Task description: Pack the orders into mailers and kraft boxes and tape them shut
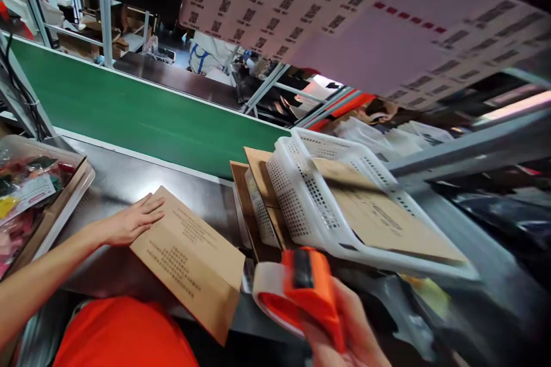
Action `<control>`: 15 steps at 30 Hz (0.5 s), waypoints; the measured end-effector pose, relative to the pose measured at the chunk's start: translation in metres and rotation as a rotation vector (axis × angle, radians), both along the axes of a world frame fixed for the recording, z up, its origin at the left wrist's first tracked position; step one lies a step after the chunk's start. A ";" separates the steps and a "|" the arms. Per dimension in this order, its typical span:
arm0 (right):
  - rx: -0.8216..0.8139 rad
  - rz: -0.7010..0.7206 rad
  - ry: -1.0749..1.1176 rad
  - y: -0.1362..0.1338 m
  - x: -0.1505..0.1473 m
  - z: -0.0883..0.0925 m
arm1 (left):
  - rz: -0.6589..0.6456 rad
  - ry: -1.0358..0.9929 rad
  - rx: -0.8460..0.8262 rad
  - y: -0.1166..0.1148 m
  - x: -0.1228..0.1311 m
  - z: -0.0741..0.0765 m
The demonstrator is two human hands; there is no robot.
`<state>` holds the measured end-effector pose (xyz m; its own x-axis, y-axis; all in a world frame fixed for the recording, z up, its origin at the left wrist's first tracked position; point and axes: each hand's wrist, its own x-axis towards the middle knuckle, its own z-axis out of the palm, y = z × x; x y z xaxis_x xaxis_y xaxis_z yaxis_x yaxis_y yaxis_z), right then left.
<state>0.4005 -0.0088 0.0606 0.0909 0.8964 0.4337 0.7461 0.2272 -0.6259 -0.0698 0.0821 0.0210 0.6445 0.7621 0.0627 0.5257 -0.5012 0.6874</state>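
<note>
A brown cardboard box (189,252) with dark printed text lies on the metal worktop (116,178), turned at a slant in front of me. My left hand (135,221) rests on its upper left edge, fingers stretched out flat. In my right hand (344,327) is an orange tape dispenser (312,281) with a wide roll of pale tape. It is held up to the right of the box, apart from it. The fingers wrap round the handle and are partly hidden behind it.
White perforated baskets (297,206), the top one holding flat cardboard (379,212), stand at right. A bin of bagged goods (34,189) is at left. Behind the worktop runs a green belt (142,117). A sheet of printed codes (301,11) hangs overhead.
</note>
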 end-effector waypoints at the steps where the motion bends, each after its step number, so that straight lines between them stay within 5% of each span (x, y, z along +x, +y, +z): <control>1: 0.035 0.151 -0.081 0.002 -0.019 0.006 | 0.014 0.006 -0.005 0.001 0.000 0.000; 5: 0.086 0.543 -0.311 0.024 -0.085 0.008 | 0.060 0.056 -0.033 0.002 0.002 0.002; 8: 0.150 0.602 -0.388 0.034 -0.097 0.005 | 0.196 0.105 0.012 -0.011 0.011 0.007; 11: 0.174 0.601 -0.392 0.035 -0.092 0.007 | 0.478 -0.133 0.054 -0.037 0.042 0.014; 13: 0.172 0.598 -0.393 0.033 -0.089 0.009 | 0.689 -0.455 -0.225 -0.054 0.073 0.020; 15: 0.156 0.592 -0.401 0.032 -0.088 0.011 | 0.766 -0.765 -0.725 -0.063 0.104 0.027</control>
<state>0.3126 0.0227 0.0717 -0.5825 0.6711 0.4587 0.6355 0.7278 -0.2578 0.0338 0.0189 0.0478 0.0177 0.9327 -0.3601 -0.1319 0.3592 0.9239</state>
